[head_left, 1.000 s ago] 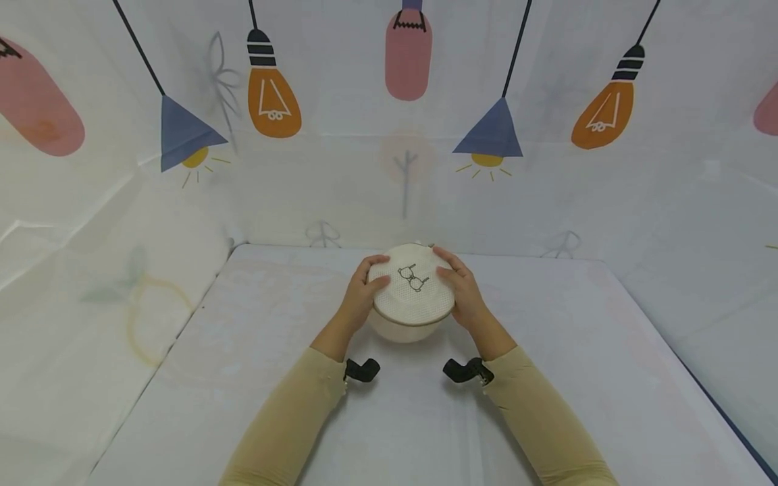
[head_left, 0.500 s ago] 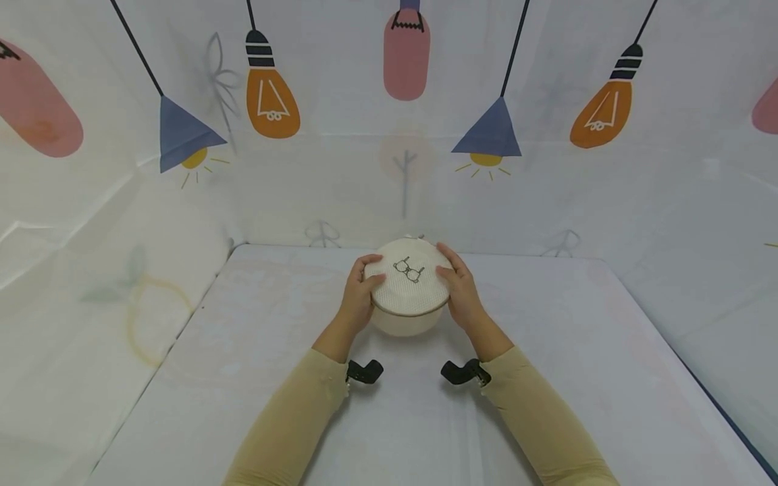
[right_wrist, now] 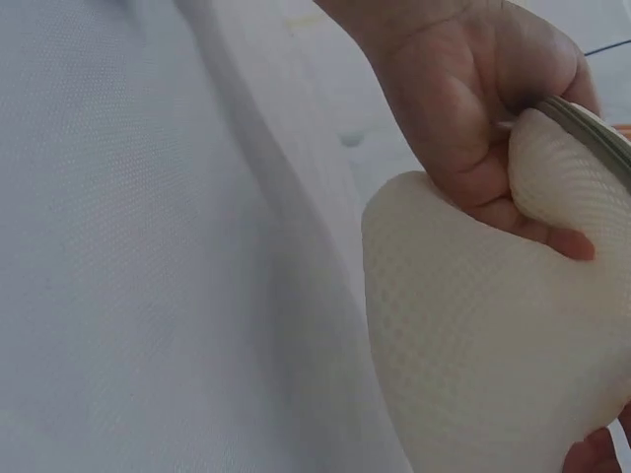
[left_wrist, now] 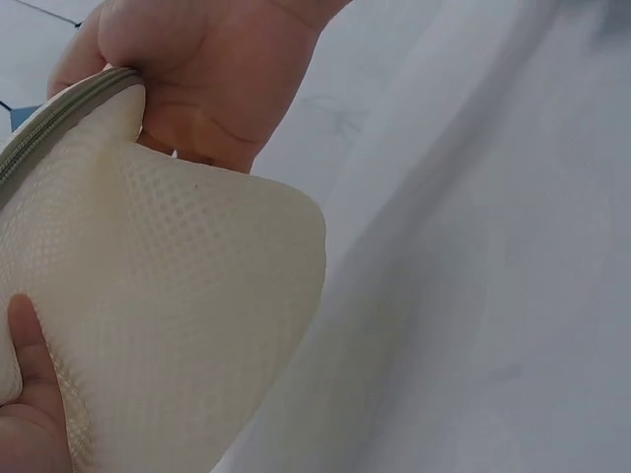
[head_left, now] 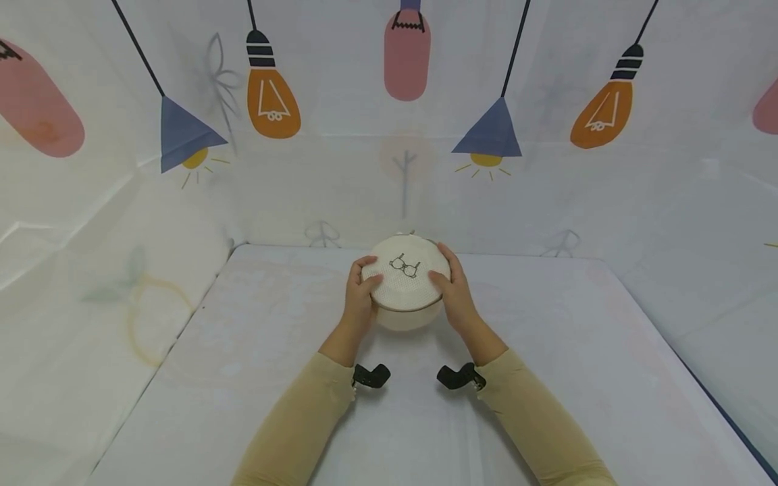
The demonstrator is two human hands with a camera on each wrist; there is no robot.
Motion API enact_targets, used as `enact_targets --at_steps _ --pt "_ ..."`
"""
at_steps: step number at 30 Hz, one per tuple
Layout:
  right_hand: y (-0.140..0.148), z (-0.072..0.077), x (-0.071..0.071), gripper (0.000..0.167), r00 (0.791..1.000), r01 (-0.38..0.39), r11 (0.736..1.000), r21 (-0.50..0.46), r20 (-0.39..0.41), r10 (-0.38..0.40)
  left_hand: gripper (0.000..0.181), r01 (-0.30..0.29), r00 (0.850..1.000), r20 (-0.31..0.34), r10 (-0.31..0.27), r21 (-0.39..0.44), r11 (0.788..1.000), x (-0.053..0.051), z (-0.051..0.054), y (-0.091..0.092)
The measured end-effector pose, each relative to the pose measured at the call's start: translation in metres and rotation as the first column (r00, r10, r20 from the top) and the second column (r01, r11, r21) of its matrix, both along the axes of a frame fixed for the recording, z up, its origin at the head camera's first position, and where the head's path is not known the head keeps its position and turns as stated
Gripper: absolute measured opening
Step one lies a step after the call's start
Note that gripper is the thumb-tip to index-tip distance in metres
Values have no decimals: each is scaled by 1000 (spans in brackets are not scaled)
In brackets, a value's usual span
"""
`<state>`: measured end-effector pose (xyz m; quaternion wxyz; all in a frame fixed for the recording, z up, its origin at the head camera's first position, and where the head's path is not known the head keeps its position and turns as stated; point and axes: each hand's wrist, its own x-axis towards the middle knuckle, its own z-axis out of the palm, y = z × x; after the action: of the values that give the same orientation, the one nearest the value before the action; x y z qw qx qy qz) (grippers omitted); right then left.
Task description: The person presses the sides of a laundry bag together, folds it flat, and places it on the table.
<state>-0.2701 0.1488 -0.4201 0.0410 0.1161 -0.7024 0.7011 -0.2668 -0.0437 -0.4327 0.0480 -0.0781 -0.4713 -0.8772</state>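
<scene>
A round cream mesh laundry bag [head_left: 408, 290] is held between both hands near the far part of the table. Its flat top carries a dark line drawing like a bra or glasses, and a greenish zip [left_wrist: 64, 118] runs round the rim. My left hand [head_left: 358, 293] grips the left side, thumb on top and fingers round the edge. On the opposite side my right hand [head_left: 457, 293] holds it likewise, thumb on the top. In the right wrist view, fingers [right_wrist: 562, 239] dent the soft mesh side. I cannot tell whether the bag's underside touches the table.
The white-covered table [head_left: 273, 324] extends around the bag. Behind it hangs a white sheet [head_left: 352, 175] printed with lamps and bulbs. Black wrist mounts [head_left: 372, 376] jut inward below both hands.
The bag has turned counter-clockwise, its drawing now slanting less steeply. It has shifted slightly up and left in the head view, with both hands still on it.
</scene>
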Motion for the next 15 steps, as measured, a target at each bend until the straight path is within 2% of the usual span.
enact_targets --at_steps 4,9,12,15 --pt "0 0 0 63 1000 19 999 -27 12 -19 40 33 999 -3 -33 -17 999 -1 -4 4" --pt "0 1 -1 61 999 27 995 -98 27 -25 43 78 997 2 -78 -109 991 -2 -6 3" --pt "1 -1 -2 61 999 45 992 -122 28 -42 44 89 996 12 -89 -216 972 -3 -7 2" --pt "3 -2 -3 61 999 52 989 -140 22 -50 45 91 995 0 -96 -328 940 -3 -7 0"
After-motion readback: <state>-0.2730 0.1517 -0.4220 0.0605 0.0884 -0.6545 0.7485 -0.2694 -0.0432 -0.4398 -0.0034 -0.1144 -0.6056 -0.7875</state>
